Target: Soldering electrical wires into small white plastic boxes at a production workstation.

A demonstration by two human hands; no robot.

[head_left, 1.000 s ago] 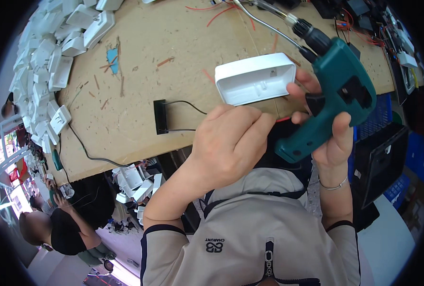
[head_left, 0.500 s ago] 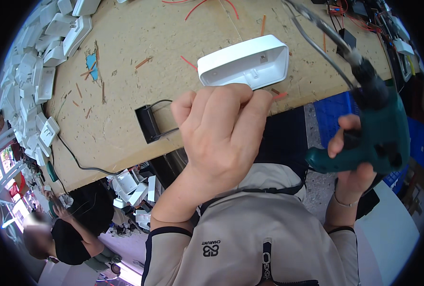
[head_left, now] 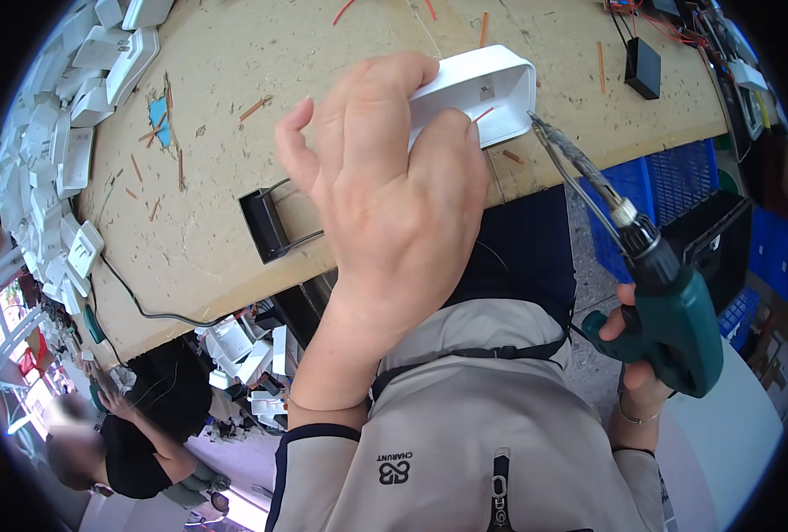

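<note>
My left hand (head_left: 394, 186) is closed around the left part of a white plastic case (head_left: 520, 97), thumb inside its hollow and fingers over the far wall. A short red wire (head_left: 484, 113) shows inside the case by the thumb; whether the thumb touches it I cannot tell. My right hand (head_left: 629, 337) grips a green soldering gun (head_left: 678, 319). Its metal tip and thin feed tube point up and left, ending close to the case's right corner. Left of my left hand, a black open box (head_left: 265, 226) with a wire loop lies on the table.
White plastic housings (head_left: 75, 160) are heaped along the table's (head_left: 226, 168) left side. Brown strips (head_left: 254, 108) lie scattered. A black block (head_left: 642, 68) sits at the far right, and blue crates (head_left: 682, 182) stand beyond the right edge. Another person (head_left: 137, 434) works at lower left.
My left hand has moved up and left onto the case. The soldering gun has come down, its tip swinging toward the case. The red wire formerly near my thumb now shows inside the case.
</note>
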